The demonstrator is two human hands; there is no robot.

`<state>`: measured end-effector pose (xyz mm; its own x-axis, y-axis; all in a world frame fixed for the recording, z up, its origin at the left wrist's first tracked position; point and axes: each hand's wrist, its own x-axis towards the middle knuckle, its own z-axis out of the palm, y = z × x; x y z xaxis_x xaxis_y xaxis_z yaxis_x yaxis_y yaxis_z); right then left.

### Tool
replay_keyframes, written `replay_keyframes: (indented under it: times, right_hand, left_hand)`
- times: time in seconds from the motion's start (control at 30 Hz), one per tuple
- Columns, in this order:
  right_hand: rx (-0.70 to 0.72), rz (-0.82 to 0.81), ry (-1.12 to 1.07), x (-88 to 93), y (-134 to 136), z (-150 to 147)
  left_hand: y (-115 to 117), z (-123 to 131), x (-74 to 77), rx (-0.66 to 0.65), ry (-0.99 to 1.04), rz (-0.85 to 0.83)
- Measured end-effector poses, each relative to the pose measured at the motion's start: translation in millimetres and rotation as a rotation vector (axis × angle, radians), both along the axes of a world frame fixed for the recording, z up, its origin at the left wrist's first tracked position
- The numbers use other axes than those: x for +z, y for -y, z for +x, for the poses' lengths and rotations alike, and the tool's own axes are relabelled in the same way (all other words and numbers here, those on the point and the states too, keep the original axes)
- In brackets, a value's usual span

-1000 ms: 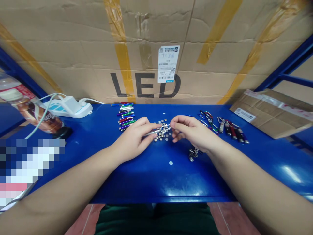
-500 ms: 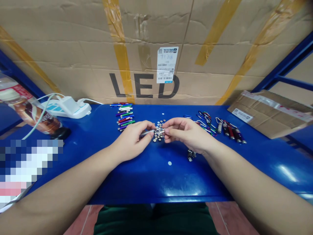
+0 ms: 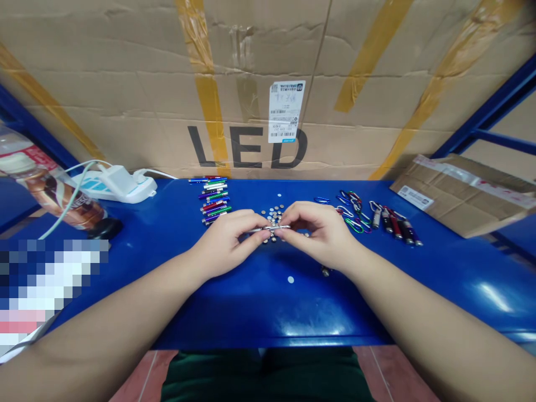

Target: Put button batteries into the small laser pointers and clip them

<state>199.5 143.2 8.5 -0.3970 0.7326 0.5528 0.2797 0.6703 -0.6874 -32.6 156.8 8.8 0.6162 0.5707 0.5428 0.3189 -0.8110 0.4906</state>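
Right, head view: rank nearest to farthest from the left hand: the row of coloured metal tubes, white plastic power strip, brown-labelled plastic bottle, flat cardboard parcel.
From the left hand, pinching a silver tube:
1. Row of coloured metal tubes, behind it.
2. White plastic power strip, back left.
3. Brown-labelled plastic bottle, far left.
4. Flat cardboard parcel, far right.

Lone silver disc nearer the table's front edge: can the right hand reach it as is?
Likely yes: the silver disc lies alone on the blue table, just nearer than the right hand, nothing between. That hand and the left hand both pinch a silver tube, though.
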Motion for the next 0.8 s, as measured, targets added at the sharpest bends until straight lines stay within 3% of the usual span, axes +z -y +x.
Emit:
replay_keyframes:
  times: [0.13,0.2,0.33,0.43,0.67,0.8]
  right_hand:
    - [-0.027,0.192,0.018,0.2,4.3,-3.8]
    - [-0.028,0.095,-0.019,0.2,5.7,-6.2]
    - [0.006,-0.339,-0.226,3.5,3.3,-5.3]
    - [0.018,-0.503,-0.427,8.4,-0.5,0.1]
    - [-0.072,-0.472,-0.649,24.5,0.7,9.2]
    - [-0.221,-0.451,-0.695,37.1,3.2,26.4]
  left_hand:
    - [2.3,-0.7,1.4,-0.007,-0.003,0.083]
    - [3.3,-1.0,1.8,0.001,-0.023,0.059]
    - [3.7,-1.7,2.6,0.023,-0.101,-0.097]
    - [3.5,-2.0,3.6,0.02,-0.132,-0.2]
    - [4.4,-4.8,3.8,0.018,-0.17,-0.296]
    - [1.2,-7.3,1.3,0.022,-0.171,-0.314]
